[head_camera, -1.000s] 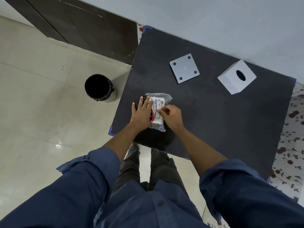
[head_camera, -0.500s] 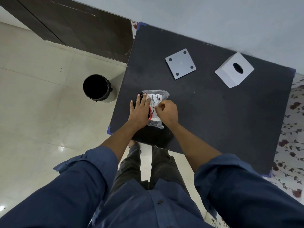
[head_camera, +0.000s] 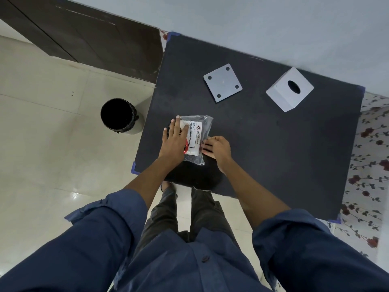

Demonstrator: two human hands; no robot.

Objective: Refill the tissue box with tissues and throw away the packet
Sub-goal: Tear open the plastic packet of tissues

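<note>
A clear plastic tissue packet with a white label lies near the front left of the black table. My left hand rests flat on its left half, fingers spread, holding it down. At the packet's right edge my right hand has its fingertips on the plastic. Whether the packet has been torn cannot be told. The white cube tissue box, with an oval hole on top, stands at the back right. Its square grey bottom plate lies apart from it, to its left.
A round bin lined with a black bag stands on the tiled floor just left of the table. A dark wooden cabinet runs along the back left. A flowered cloth shows past the table's right edge.
My right hand has slid from the packet's middle to its right edge and its fingers have spread. My left hand has stayed pressed on the packet.
</note>
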